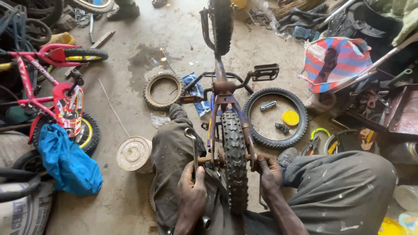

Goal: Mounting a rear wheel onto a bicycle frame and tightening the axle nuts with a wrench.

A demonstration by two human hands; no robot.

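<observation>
Knobby rear wheel (235, 152) of the upside-down purple bike (222, 93) is kept between the two hands, low in the middle of the view. A wrench (192, 143) is gripped tight by the left hand (191, 187) at the wheel's left side. The right hand (269, 174) is closed around the rusty axle end, touching the frame. A loose tyre (275, 117) is seen nearby on the floor (126, 82).

The knobby black rear tyre (235, 152) fills the gap between both hands; bare concrete floor (126, 56) lies open beyond the round white lid (133, 153).
</observation>
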